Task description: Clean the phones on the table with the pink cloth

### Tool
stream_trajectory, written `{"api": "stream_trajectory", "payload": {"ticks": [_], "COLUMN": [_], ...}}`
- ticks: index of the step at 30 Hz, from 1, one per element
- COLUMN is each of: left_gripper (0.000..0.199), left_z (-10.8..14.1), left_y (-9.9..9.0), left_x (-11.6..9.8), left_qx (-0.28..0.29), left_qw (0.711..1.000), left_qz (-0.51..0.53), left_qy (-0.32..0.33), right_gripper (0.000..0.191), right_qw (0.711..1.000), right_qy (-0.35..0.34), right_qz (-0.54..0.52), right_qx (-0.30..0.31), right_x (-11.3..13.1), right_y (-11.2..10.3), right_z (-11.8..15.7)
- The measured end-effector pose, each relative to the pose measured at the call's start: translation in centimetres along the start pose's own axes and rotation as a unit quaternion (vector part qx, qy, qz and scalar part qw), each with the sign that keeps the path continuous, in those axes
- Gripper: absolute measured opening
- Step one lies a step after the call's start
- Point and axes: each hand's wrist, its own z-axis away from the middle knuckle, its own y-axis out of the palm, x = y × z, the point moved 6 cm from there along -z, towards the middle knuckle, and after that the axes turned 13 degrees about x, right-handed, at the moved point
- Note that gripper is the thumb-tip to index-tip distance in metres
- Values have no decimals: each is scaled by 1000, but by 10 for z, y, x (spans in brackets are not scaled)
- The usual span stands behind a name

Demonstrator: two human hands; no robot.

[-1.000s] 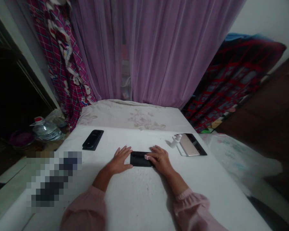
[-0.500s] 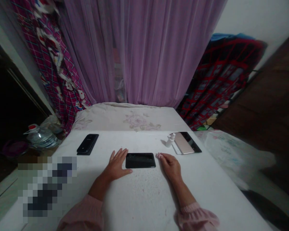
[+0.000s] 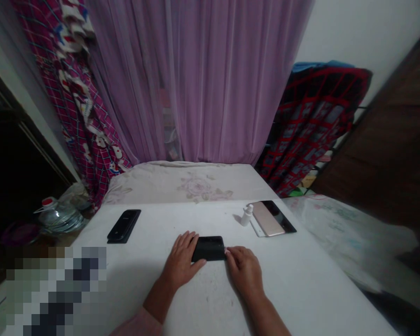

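The left hand (image 3: 180,262) and right hand (image 3: 244,271) lie palm down on the worktop (image 3: 311,280), fingers together and narrowly set, closing on either end of a black phone (image 3: 208,248). Both touch it, but whether they grip it or only rest against it I cannot tell. The phone lies flat, near the worktop's middle. It should handle as light and stiff, its smooth face likely slippery and fragile, so the long edges look the safest hold. Farther left lies a second black phone (image 3: 123,226). Farther right stand a small white bottle (image 3: 247,216) and a gold phone (image 3: 266,219) on a dark tablet (image 3: 282,216). Beyond lies a flowered bed (image 3: 196,186), under a purple curtain (image 3: 210,84).
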Motion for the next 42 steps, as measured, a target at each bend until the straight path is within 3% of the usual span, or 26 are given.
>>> {"api": "stream_trajectory", "payload": {"ticks": [4, 14, 17, 25, 29, 32, 37, 42], "left_gripper": [67, 67, 67, 69, 69, 68, 73, 74], "left_z": [0, -1, -1, -3, -2, 0, 5, 11], "left_y": [6, 10, 10, 9, 6, 3, -6, -14], "left_x": [2, 4, 4, 3, 2, 2, -3, -11], "left_qx": [-15, -29, -18, 13, 13, 13, 25, 30], "left_qw": [1000, 999, 1000, 1000, 1000, 1000, 999, 997], "left_qz": [-13, -28, -22, 6, 13, 19, 24, 15], "left_qy": [16, 23, 6, -18, -16, -16, -23, -67], "right_gripper": [26, 24, 25, 30, 30, 33, 43, 48], "right_qw": [999, 997, 996, 995, 999, 998, 968, 947], "right_qy": [10, 51, 52, 34, 21, 8, 15, 44], "right_qz": [36, 63, 76, 90, 38, -56, -235, -297], "right_qx": [15, 14, 15, 0, -7, -22, -85, -110], "right_x": [4, 16, 18, 16, 14, 10, -7, -21], "right_y": [6, 12, 12, 6, 3, -1, -13, -17], "right_z": [-4, -59, -53, -5, 8, 16, 20, 18]}}
